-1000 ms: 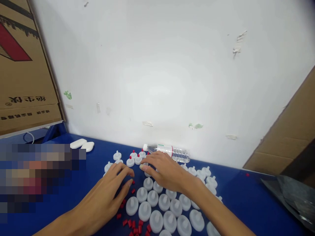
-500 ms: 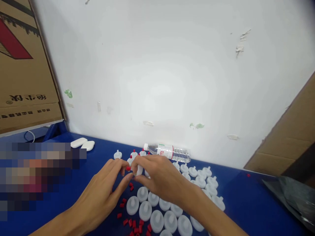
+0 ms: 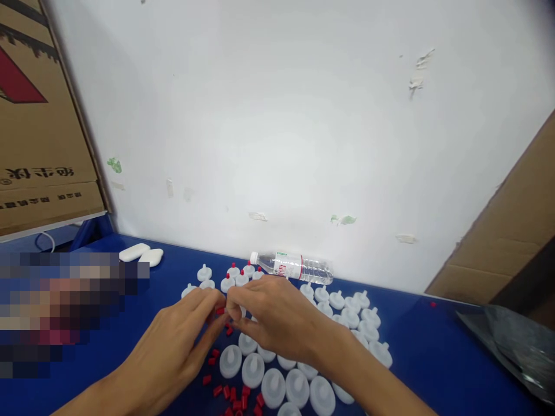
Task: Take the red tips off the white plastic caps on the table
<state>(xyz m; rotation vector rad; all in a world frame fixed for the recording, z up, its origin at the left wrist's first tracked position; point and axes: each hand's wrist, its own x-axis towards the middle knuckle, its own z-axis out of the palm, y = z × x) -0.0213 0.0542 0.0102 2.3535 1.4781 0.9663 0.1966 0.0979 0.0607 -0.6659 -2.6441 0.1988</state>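
My left hand [image 3: 180,338] is closed in a pinch on a small red cap [image 3: 221,311]. Close against its fingertips, my right hand [image 3: 281,315] grips a white plastic spout lid [image 3: 240,312], mostly hidden behind the fingers. Whether cap and lid touch I cannot tell. Beyond the hands stand several white lids with red caps [image 3: 228,283] on their spouts. Uncapped white lids [image 3: 254,370] lie spout up below and to the right of my right hand. Loose red caps [image 3: 233,394] are scattered between my forearms.
A clear water bottle [image 3: 316,270] lies on its side along the wall. Two white rounded objects [image 3: 151,257] rest at the back left of the blue table [image 3: 416,358]. A dark plastic bag [image 3: 515,346] is at the right, and a cardboard box [image 3: 47,133] stands at the left.
Both hands have come slightly down and nearer together, the red cap moving with them. More white lids now show behind my left hand. The whole view has shifted a little.
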